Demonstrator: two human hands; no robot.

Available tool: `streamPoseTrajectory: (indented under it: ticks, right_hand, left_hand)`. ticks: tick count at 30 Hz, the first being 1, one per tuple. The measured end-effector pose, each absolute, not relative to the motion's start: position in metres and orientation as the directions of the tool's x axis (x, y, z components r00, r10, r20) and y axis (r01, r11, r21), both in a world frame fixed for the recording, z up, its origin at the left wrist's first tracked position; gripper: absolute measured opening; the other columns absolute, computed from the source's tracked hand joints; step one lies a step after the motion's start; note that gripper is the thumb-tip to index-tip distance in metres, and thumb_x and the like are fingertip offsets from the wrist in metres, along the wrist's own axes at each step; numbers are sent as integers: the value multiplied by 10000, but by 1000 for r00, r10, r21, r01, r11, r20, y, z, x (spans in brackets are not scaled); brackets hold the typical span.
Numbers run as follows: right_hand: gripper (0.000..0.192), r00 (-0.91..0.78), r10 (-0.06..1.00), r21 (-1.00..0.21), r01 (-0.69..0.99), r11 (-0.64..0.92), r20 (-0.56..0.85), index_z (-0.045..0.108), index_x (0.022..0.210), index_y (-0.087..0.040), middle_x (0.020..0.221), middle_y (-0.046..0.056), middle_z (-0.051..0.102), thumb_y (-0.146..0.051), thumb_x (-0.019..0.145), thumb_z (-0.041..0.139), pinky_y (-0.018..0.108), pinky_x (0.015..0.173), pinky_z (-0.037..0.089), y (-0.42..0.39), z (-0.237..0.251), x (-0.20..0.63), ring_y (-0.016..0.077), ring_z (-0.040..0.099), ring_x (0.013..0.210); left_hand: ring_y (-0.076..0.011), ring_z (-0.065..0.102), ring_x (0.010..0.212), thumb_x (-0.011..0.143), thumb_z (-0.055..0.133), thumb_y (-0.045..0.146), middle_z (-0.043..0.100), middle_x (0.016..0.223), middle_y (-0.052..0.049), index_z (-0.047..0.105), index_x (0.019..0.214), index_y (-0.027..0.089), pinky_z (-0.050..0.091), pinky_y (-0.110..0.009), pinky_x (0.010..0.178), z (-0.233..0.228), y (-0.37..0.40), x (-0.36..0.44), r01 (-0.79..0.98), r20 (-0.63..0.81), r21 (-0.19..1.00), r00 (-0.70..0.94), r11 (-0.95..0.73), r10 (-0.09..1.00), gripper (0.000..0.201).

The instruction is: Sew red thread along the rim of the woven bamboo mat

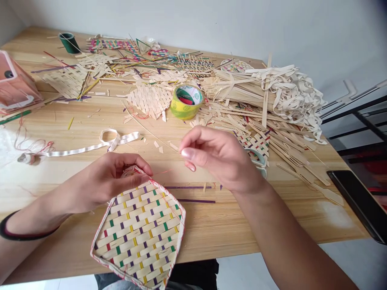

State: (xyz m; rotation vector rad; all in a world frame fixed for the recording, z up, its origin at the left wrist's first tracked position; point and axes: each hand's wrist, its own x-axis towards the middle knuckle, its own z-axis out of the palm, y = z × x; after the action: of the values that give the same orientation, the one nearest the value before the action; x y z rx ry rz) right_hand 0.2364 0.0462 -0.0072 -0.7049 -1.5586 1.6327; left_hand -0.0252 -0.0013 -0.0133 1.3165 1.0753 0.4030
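My left hand (121, 177) grips the top corner of a woven bamboo mat (142, 229), thumb over its edge. The mat has purple, yellow, green and red strips, and a white fabric border stitched with red thread. It hangs tilted over the table's front edge. To its right, my right hand (217, 157) is raised with thumb and fingertips pinched. What sits in the pinch is too small to make out. A fine red thread (165, 172) runs from the mat's top corner towards that hand. A thin pale strip (148, 129) ends visually at its fingertips.
White fabric tape (81, 151) lies at left. Behind stand a yellow tape roll (186, 102) and a green spool (69, 43). Bamboo strips (238, 86), white bands (296, 90), partly hidden scissors (256, 157) and a phone (359, 203) are at right; a pink box (18, 84) is far left.
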Motion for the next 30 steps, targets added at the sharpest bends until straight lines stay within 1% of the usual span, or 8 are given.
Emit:
streamPoseTrajectory:
  ticks: [4,8,12,15,18,20,27,30]
  right_hand:
    - [64,-622,779,-988,58,140,74,713,896,-154,770,-14,618,-201,933,734,239,598,399,41,-4,234,91,514,677]
    - [84,-640,766,-979,103,173,68,707,916,-145,723,-35,548,-220,954,706,241,575,364,39,-4,233,84,461,643]
    - [92,-631,772,-968,139,207,74,706,924,-136,670,-66,464,-219,964,695,228,546,348,38,-7,231,75,399,599]
    - [66,-642,761,-951,171,259,91,690,897,-132,704,-49,545,-162,953,672,214,579,408,36,-9,227,77,469,631]
    - [71,-668,738,-930,204,306,96,679,883,-135,810,-5,669,-94,930,644,222,689,500,33,-11,224,98,592,727]
    - [87,-683,725,-922,218,320,90,674,886,-143,840,2,696,-77,921,629,232,726,524,32,-12,222,110,631,761]
    - [117,-679,727,-884,276,378,98,652,844,-170,811,-11,685,-62,879,623,237,695,513,28,-17,218,118,632,739]
    - [120,-672,737,-879,304,368,75,658,836,-176,801,-10,698,-67,877,631,238,687,512,27,-18,216,120,642,727]
  left_hand:
    - [-144,648,765,1039,611,506,755,905,-33,730,1036,158,469,-209,631,-13,-3,-28,378,-423,893,518,244,744,368]
    - [-146,654,799,1084,534,490,746,926,-28,719,1052,181,491,-207,668,-15,-4,-32,435,-405,885,551,163,729,362]
    - [-140,634,764,1080,513,541,710,880,-16,690,1018,195,486,-192,637,-16,-5,-33,469,-377,877,531,107,759,394]
    - [-141,632,761,1068,519,576,698,867,0,679,1041,216,495,-186,641,-15,-5,-33,486,-377,868,518,99,768,396]
    - [-150,641,789,1059,527,587,705,892,7,681,1071,229,506,-188,654,-13,-5,-33,489,-389,865,514,111,765,389]
    - [-154,643,807,1060,523,582,708,907,7,683,1067,229,507,-195,668,-12,-5,-33,494,-390,863,513,109,764,387]
    - [-202,667,915,1064,483,585,733,996,-24,694,1105,224,527,-253,762,-11,-5,-31,502,-376,861,517,84,769,420]
    - [-200,662,904,1062,480,603,725,982,-20,688,1085,224,518,-257,766,-11,-5,-31,490,-392,864,516,112,762,433]
